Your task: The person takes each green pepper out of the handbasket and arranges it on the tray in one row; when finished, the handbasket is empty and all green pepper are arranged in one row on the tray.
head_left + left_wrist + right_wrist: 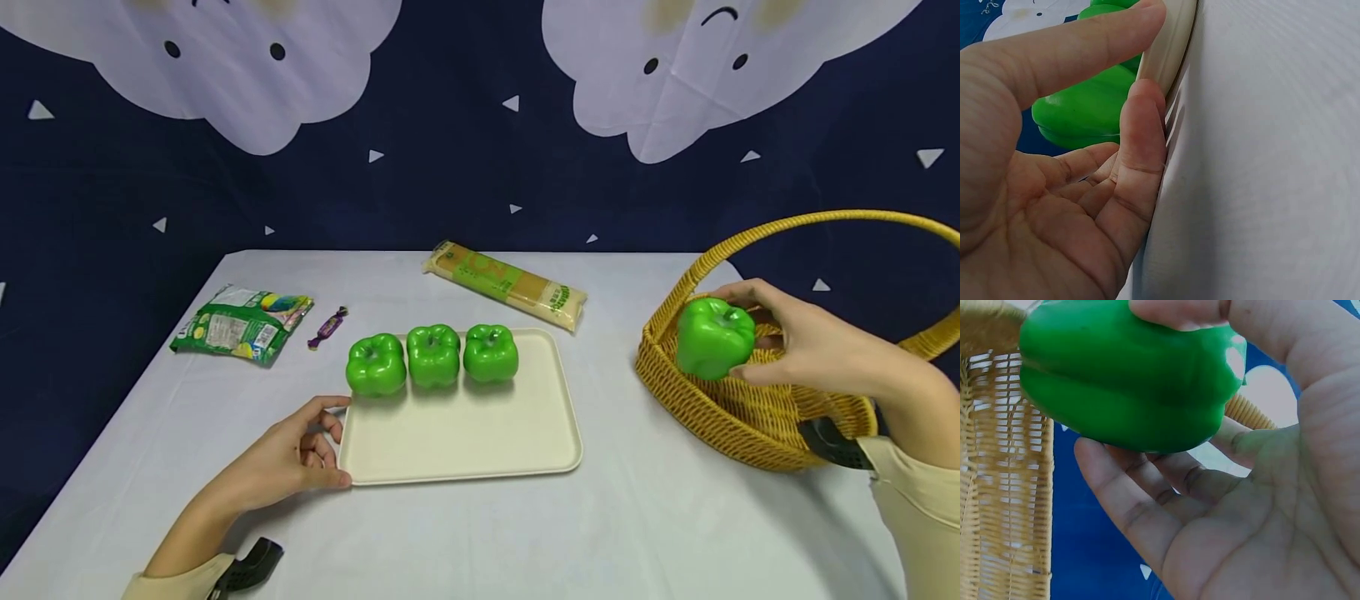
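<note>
Over the yellow wicker basket (750, 408), my right hand (821, 342) grips a green bell pepper (715, 337) between thumb and fingers. In the right wrist view the pepper (1129, 375) lies across the fingertips, with the basket wall (1007, 487) beyond it. My left hand (288, 454) holds the left edge of a cream tray (465, 437), thumb at the near corner and index finger farther up. The left wrist view has the thumb on the tray rim (1169, 50). Three more green bell peppers (433, 357) stand in a row along the tray's far side.
Left of the tray lie a green snack bag (240, 323) and a small purple wrapped candy (327, 327). A long packet of noodles (506, 283) rests behind the tray. The basket's tall handle (817, 218) arches beyond my right hand. A dark blue cloth (450, 192) hangs behind the white table.
</note>
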Available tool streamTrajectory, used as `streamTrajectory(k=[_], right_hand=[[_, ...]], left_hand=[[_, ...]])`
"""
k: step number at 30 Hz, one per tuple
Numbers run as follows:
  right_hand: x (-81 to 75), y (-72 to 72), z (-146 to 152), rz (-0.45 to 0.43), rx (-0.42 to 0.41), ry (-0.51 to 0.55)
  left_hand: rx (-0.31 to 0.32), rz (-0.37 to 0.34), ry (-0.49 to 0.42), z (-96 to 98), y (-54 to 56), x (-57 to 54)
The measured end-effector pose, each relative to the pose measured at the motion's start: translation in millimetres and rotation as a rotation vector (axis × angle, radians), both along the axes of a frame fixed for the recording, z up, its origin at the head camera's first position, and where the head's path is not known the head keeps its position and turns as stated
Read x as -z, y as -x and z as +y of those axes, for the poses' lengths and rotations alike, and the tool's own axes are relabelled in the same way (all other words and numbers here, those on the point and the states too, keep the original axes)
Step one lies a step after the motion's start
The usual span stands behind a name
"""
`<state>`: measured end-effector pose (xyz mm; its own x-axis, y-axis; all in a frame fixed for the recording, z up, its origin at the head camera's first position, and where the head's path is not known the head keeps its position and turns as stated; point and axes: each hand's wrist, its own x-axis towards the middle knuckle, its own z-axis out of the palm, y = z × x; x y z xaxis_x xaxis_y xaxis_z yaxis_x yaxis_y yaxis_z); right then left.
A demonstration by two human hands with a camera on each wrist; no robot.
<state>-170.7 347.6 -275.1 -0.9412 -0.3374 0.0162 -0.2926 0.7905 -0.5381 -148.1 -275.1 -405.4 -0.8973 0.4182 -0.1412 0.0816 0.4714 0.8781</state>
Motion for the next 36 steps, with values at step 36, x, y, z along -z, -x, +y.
streamTrajectory(k=[36], right_hand=[[15.9, 38.7, -124, -0.064, -0.301, -0.009]], left_hand=[[0.008, 0.012, -0.026, -1.6, -2.6, 0.7]])
